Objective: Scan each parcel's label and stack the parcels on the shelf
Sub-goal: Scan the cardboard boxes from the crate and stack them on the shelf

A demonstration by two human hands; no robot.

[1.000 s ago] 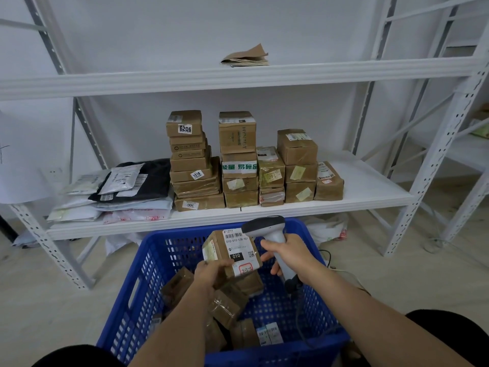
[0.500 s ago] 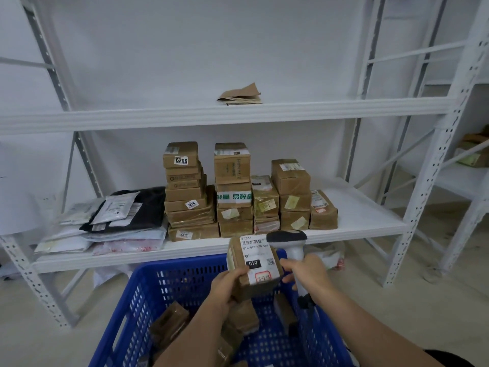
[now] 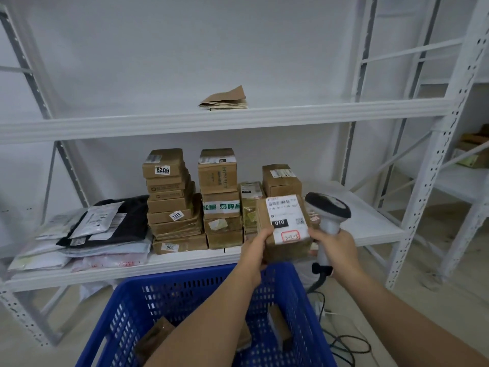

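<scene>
A brown cardboard parcel [image 3: 287, 229] with a white label marked 010 is up in front of the middle shelf [image 3: 370, 223], label facing me. My left hand [image 3: 256, 247] grips its left side. My right hand [image 3: 336, 250] holds the grey barcode scanner [image 3: 328, 215] by its handle, and its fingertips touch the parcel's right edge. The scanner's head sits just right of the label. Several stacks of brown parcels [image 3: 219, 197] stand on the shelf behind.
A blue plastic basket [image 3: 185, 308] with more brown parcels stands below my arms. Flat mail bags [image 3: 92, 231] lie at the shelf's left. A folded brown paper bag [image 3: 225, 100] sits on the upper shelf. The scanner cable [image 3: 344, 348] trails on the floor. A second rack stands right.
Both hands rose from over the basket to shelf height, carrying the parcel and scanner up and to the right. My view tilted upward.
</scene>
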